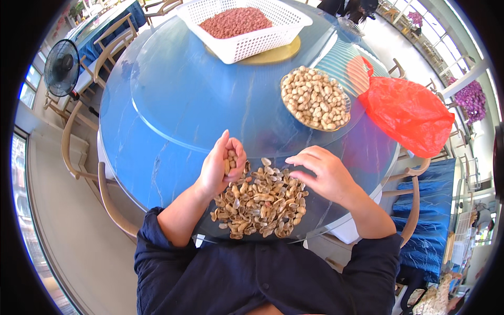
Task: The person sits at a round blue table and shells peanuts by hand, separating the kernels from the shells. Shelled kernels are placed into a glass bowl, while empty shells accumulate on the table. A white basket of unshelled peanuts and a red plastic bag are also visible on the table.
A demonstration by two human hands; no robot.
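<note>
My left hand (223,163) is curled around several unshelled peanuts (231,158), just above the left edge of a heap of peanut shells (264,201). Over the heap's right side, my right hand (321,171) has its thumb and fingers apart, with nothing visible between them. A glass bowl (284,103) full of unshelled peanuts (315,96) stands beyond my right hand. At the far side, a white plastic basket (252,45) holds red-skinned shelled peanuts (236,22).
The basket stands partly over a gold round plate (283,53) on the round blue marbled table's glass turntable (189,98). A red plastic bag (409,112) lies at the right edge. Wooden chairs (114,204) surround the table; a fan (62,67) is at left, a person (348,10) at far right.
</note>
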